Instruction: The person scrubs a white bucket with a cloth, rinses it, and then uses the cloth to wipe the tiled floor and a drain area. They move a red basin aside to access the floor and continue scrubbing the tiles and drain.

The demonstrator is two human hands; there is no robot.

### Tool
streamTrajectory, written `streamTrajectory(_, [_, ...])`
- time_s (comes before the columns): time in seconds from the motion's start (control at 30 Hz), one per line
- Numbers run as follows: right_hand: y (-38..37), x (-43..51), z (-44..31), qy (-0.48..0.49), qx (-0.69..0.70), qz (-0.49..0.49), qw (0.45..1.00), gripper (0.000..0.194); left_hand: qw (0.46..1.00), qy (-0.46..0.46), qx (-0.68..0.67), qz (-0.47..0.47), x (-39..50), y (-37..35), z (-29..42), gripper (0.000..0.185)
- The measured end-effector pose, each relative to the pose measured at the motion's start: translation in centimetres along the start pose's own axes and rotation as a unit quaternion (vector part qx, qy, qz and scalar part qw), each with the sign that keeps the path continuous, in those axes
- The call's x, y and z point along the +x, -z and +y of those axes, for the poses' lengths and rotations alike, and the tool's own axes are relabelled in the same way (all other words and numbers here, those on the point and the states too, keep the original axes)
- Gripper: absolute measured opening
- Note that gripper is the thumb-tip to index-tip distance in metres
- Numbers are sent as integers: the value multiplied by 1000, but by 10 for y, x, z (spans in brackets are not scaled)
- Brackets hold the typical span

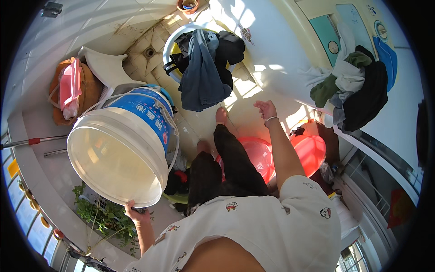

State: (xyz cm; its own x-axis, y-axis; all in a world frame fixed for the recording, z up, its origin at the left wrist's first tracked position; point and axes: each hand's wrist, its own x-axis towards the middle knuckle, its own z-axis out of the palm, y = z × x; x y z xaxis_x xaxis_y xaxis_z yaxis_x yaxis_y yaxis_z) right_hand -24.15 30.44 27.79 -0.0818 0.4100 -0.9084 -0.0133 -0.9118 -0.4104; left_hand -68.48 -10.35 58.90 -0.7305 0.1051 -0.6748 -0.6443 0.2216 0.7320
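A large white plastic bucket point(117, 156) with a blue printed band lies tilted at the left, its wide mouth facing me. My left hand point(136, 210) grips the bucket's lower rim, with something dark under the palm. The bucket's wire handle hangs along its right side. My right hand point(266, 109) is held out over the tiled floor, touching nothing, its fingers partly curled but apart. Ahead of my feet, dark clothes and a blue-grey garment point(204, 71) are heaped on a round basin point(169, 44) with a pale rim.
Pink-red basins point(309, 153) are beside my legs. A washing machine point(306, 20) at the right has clothes point(363, 88) piled on it. A white plastic stool point(105, 68) and an orange-brown bag point(91, 91) lie at the left, above potted plants point(108, 217). A floor drain point(149, 52) lies ahead.
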Motion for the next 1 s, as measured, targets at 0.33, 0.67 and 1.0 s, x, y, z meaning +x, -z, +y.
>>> streamTrajectory(0.33, [-97, 249, -10, -3, 60, 1, 998, 55, 998, 23, 0, 54, 69, -57, 3, 69])
streamTrajectory(0.67, [-137, 264, 8, 13, 219, -66, 973, 32, 994, 6, 81, 69, 130, -50, 4, 60])
streamTrajectory(1.0, [-82, 253, 128, 60, 272, 46, 959, 20, 992, 20, 127, -12, 167, -38, 32, 64])
